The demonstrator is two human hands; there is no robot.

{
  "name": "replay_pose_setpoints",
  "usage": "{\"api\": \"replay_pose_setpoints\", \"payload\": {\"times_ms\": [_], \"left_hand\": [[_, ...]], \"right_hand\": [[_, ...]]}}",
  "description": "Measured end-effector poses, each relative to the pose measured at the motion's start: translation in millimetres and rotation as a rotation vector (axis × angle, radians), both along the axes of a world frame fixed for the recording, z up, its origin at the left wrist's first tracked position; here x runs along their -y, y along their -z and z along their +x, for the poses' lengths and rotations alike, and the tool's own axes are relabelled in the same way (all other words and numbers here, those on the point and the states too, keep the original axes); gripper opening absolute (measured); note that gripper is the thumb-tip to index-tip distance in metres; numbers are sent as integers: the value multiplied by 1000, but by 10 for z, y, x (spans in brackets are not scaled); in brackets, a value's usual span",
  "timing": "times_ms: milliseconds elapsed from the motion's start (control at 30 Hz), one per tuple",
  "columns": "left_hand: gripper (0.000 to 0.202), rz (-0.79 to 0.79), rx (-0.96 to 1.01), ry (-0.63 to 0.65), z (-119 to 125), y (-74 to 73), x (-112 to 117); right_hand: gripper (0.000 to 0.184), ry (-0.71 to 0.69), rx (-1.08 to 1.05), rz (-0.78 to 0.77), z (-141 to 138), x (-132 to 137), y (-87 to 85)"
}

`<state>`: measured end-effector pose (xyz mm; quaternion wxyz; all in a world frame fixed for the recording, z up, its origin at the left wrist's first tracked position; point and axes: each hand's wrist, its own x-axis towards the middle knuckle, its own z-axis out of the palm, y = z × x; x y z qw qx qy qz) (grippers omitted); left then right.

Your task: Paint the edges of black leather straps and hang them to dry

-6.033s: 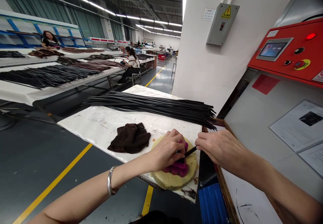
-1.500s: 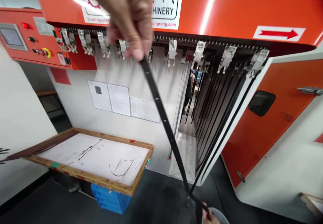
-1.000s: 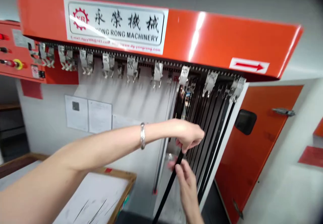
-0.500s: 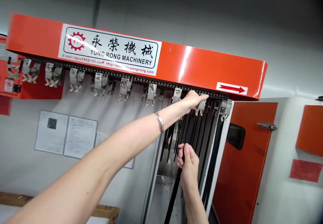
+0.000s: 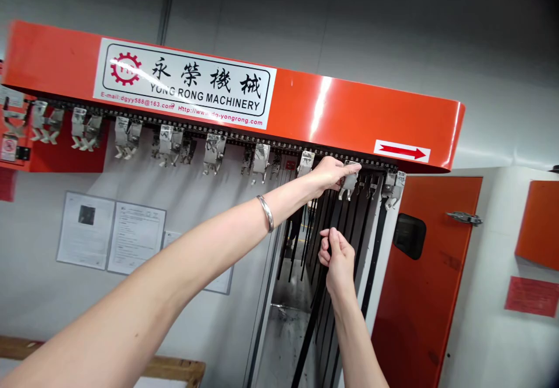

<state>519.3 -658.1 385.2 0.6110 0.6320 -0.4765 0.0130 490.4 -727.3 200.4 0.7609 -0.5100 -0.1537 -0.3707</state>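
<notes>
Ok so the bit worth noticing here: the left hand (image 5: 332, 175), the one with the silver bangle (image 5: 265, 213) on the wrist, has gone from down at the strap up to the rail. It's now got its fingers stretched out against a bright metal spring clip (image 5: 349, 185) hanging under the glossy orange machine hood (image 5: 362, 123). Not clenched, more like pressing on it. The right hand (image 5: 337, 257) sits lower, fingers pinched together round what looks like a long thin black leather strap (image 5: 307, 341), which runs down from that pinch toward the floor. The hand hides the strap's top end, so I can't tell if it's in a clip yet. Net effect: the strap has come up to just below the clip row, right beside a bunch of similar black straps (image 5: 373, 260) hanging from the clips.
</notes>
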Motion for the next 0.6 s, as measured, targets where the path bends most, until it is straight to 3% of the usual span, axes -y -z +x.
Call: {"api": "replay_pose_setpoints", "payload": {"times_ms": [133, 200, 267, 333, 433, 533, 567, 600], "left_hand": [[30, 13, 148, -138, 21, 180, -36], [40, 27, 223, -226, -38, 327, -138], [59, 17, 270, -258, -178, 529, -306], [66, -10, 258, -241, -389, 805, -527], [61, -20, 136, -248, -726, 1408, -914], [60, 1, -2, -333, -997, 2205, -1359], [60, 15, -23, -348, -1090, 2470, -1534], [61, 38, -41, -350, -1198, 2707, -1734]], "right_hand": [[46, 29, -8, -24, 10, 20, 15], [46, 51, -9, -45, 18, 19, 24], [45, 94, -7, -71, 29, 29, 30], [44, 163, -13, -104, 26, 67, 42], [48, 266, -44, -144, -73, 155, 140], [60, 510, -141, -318, -314, 95, 442], [64, 789, -213, -615, -400, 6, 590], [64, 797, -231, -738, -471, -126, 751]]}}
